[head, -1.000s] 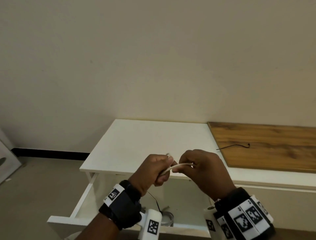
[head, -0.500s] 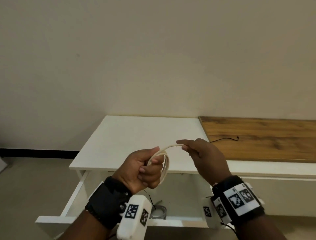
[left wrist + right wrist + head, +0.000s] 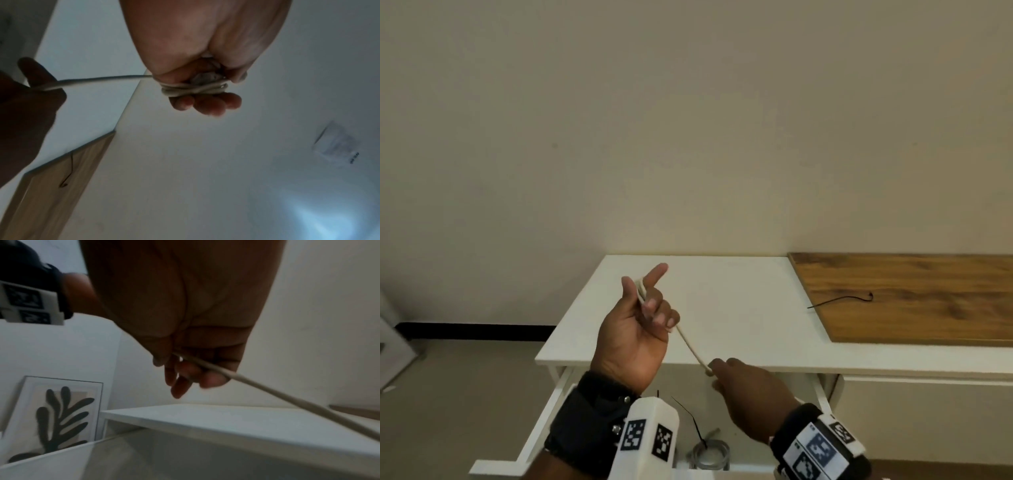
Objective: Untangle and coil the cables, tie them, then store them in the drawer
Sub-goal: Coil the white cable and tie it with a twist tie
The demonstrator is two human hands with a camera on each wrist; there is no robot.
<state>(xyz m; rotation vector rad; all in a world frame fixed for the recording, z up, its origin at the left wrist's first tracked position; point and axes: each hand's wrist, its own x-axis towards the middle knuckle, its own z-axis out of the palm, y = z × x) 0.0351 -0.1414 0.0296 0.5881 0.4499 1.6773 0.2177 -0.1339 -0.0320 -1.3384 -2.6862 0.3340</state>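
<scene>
Cable [image 3: 690, 343] stretches above white table [image 3: 739, 308], open drawer [image 3: 544, 431] below.

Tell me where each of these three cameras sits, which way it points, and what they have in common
Head: worn on the head, looking down at the white table, open drawer; both hands show.
Left wrist: looks along the left hand with the cream cable wrapped round its fingers.
Right wrist: looks along the right hand pinching the cable.
All three share the cable, stretched between the hands.

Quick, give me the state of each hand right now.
Left hand: holding the coiled end of the cream cable, loops round its fingers.
Right hand: pinching the same cable's free run.
</scene>
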